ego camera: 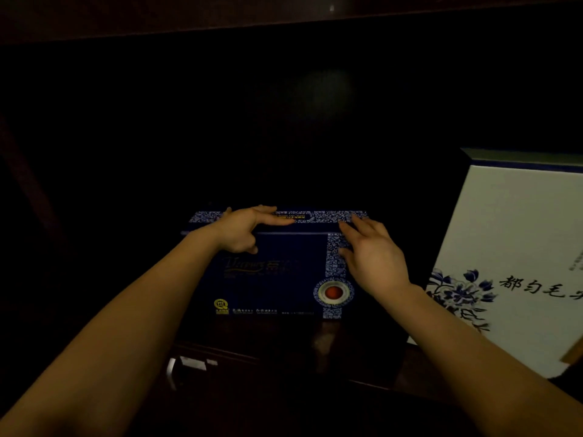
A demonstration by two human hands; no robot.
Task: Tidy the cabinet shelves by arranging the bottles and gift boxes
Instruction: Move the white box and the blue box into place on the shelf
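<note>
A dark blue gift box with a blue-and-white patterned band and a red round emblem stands upright on a dark cabinet shelf. My left hand rests over its top left edge, fingers spread along the top and thumb on the front face. My right hand lies flat against the patterned band at the box's upper right, fingers apart and reaching the top edge. Neither hand closes around the box.
A white gift box with blue flowers and black characters stands tilted at the right, close to the blue box. The wooden shelf edge runs below. A small metal handle shows under it. The cabinet's interior is dark.
</note>
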